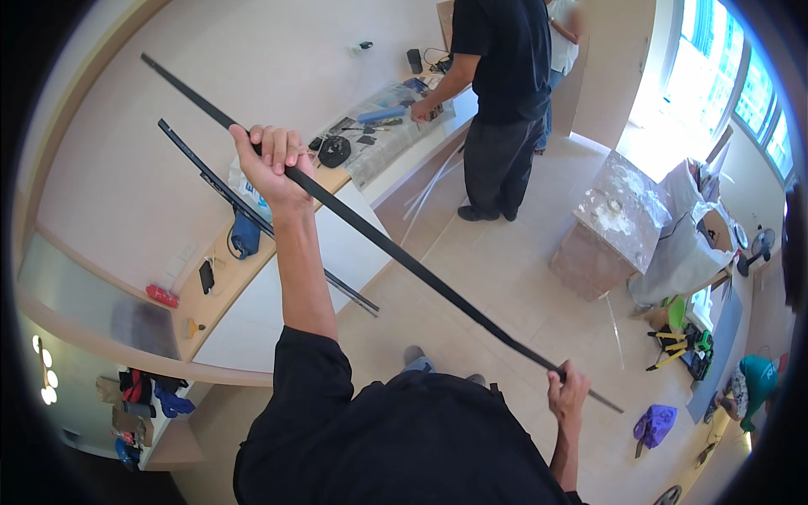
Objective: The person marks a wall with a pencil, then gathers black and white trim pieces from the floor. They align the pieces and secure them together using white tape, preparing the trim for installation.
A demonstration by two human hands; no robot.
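A long, thin black strip (404, 259) runs slantwise in front of me, from the upper left down to the lower right, with a slight bend near its lower part. My left hand (279, 167) is raised, its fingers closed round the strip's upper portion. Lower down, my right hand (569, 392) grips the same strip near its other end. Behind my left forearm, more dark strips (209, 174) lean across the counter (220, 282), reaching down toward the floor. A blue pouch (245, 234) and a black round object (335, 151) lie on the counter close to my left arm.
A person in dark clothes (512, 93) stands at the counter, one hand by a blue roll (382, 114). Another is behind. A stained box (610, 210), white sacks (690, 244), a yellow-legged tool (673, 347) and a purple bag (655, 426) occupy the right. Someone in green (758, 379) crouches there.
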